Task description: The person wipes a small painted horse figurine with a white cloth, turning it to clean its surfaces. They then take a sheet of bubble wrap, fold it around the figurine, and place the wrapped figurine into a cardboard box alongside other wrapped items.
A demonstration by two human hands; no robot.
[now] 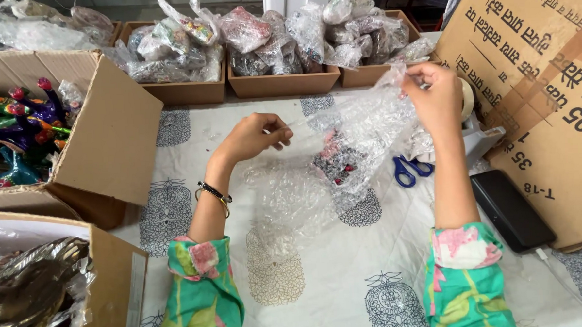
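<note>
— Two hands on one sheet of bubble wrap (361, 124), is that right?

— Yes. The right hand (435, 98) pinches the top edge of the bubble wrap and lifts it; the left hand (254, 136) is closed on its other edge, fingers curled in. The wrap hangs between them above the printed tablecloth (348, 272).

— Anything inside the wrap?

— A small dark piece with pink and red specks (337, 161) shows through it, low in the sheet. What it is, I cannot tell.

— And under the wrap?

— A second loose stretch of clear wrap (286, 203) lies on the cloth just below it.

— Beside the wrap?

— Blue-handled scissors (409, 170) lie just right of it, partly behind the right forearm. Further right sit a flat black case (510, 209) and a big printed carton (536, 74).

— Behind it?

— Three shallow cardboard trays (281, 82) full of bagged items.

— Left of it?

— An open box (107, 139) holding bright painted bird figures (21, 123), and nearer the person another box with shiny metal pieces (28, 286).
</note>
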